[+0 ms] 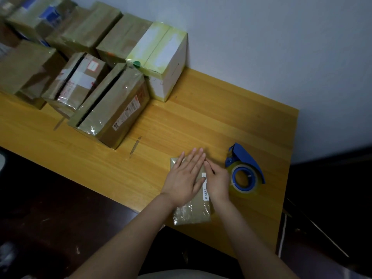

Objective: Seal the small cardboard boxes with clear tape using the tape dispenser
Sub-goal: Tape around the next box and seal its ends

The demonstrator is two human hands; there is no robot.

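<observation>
Now, from the head view, my left hand [186,175] lies spread flat on the small cardboard box [193,213], my right hand [218,181] lies against the box's right edge, gripping or not I cannot tell, and the tape dispenser [244,172] sits just right of it.

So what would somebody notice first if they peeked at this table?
Probably the two hands near the front edge: the left hand lies flat on a small taped box, and the right hand touches its right edge. Just right of them sits a bright blue tape dispenser with clear tape. At the back left of the wooden table stands a crowd of bigger taped boxes.
</observation>
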